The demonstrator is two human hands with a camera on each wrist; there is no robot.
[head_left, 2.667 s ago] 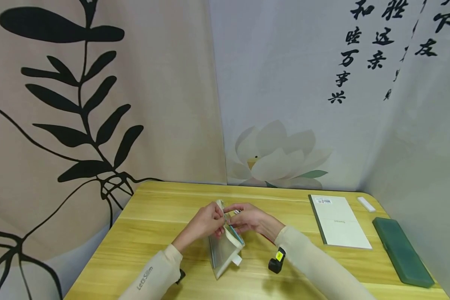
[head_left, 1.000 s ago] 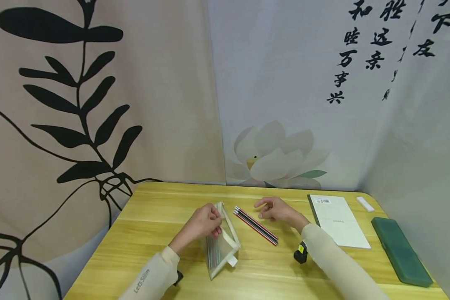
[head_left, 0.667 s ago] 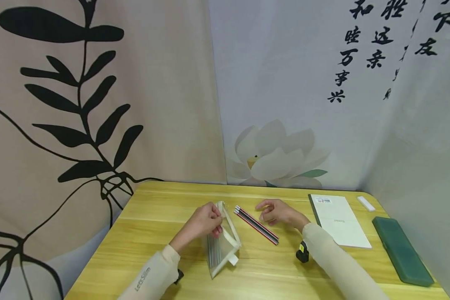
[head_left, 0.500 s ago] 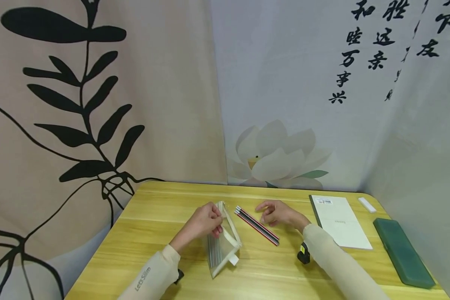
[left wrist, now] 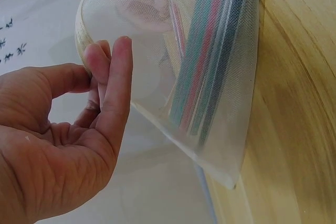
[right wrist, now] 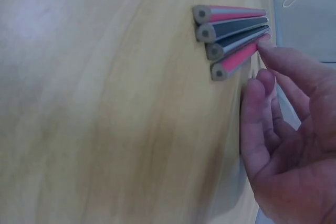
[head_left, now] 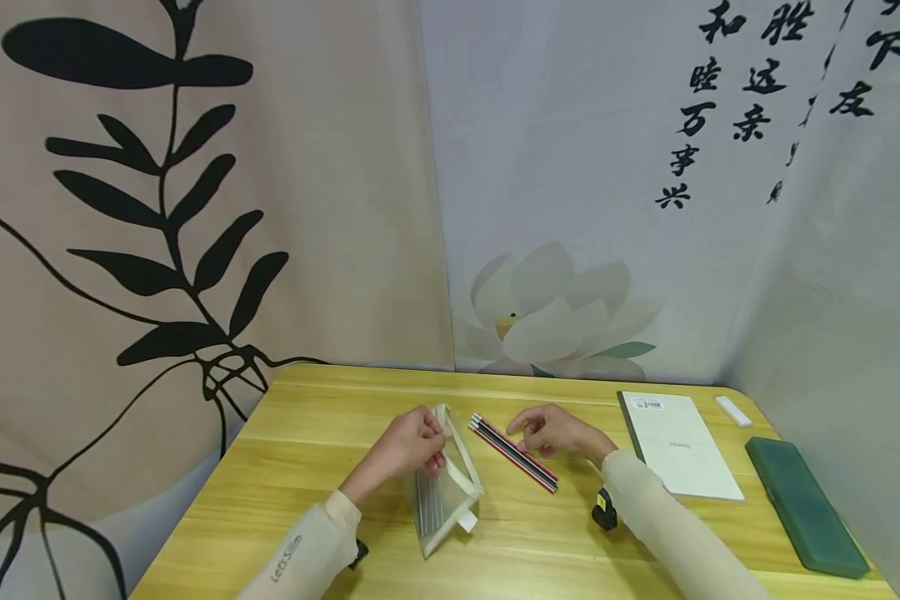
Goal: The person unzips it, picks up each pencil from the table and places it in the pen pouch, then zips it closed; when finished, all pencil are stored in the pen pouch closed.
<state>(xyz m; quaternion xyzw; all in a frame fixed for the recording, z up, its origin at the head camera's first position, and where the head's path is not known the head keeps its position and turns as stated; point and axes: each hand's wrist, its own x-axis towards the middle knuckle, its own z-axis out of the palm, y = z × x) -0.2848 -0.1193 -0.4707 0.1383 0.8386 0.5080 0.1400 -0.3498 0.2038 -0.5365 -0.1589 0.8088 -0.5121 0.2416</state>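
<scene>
My left hand [head_left: 411, 443] pinches the upper edge of a pale mesh pencil pouch [head_left: 432, 510], which stands tilted on the table with its mouth parted. Through the mesh in the left wrist view, green, red and dark pencils [left wrist: 202, 61] show inside. To the right of the pouch, several red and black pencils [head_left: 513, 454] lie side by side on the tabletop. My right hand [head_left: 555, 432] is beside them, fingers loosely bent. In the right wrist view its thumb tip meets the nearest red pencil [right wrist: 236, 59], and nothing is gripped.
A white notebook [head_left: 678, 442] with a dark spine lies at the right of the wooden table [head_left: 330, 417]. Beyond it are a small white block [head_left: 732, 410] and a green case [head_left: 806, 504] along the right edge. Printed curtains hang behind.
My right hand left the pouch and moved right; the pencils now lie loose on the table. Most recently it shifted slightly left to the pencils. My left hand keeps holding the pouch.
</scene>
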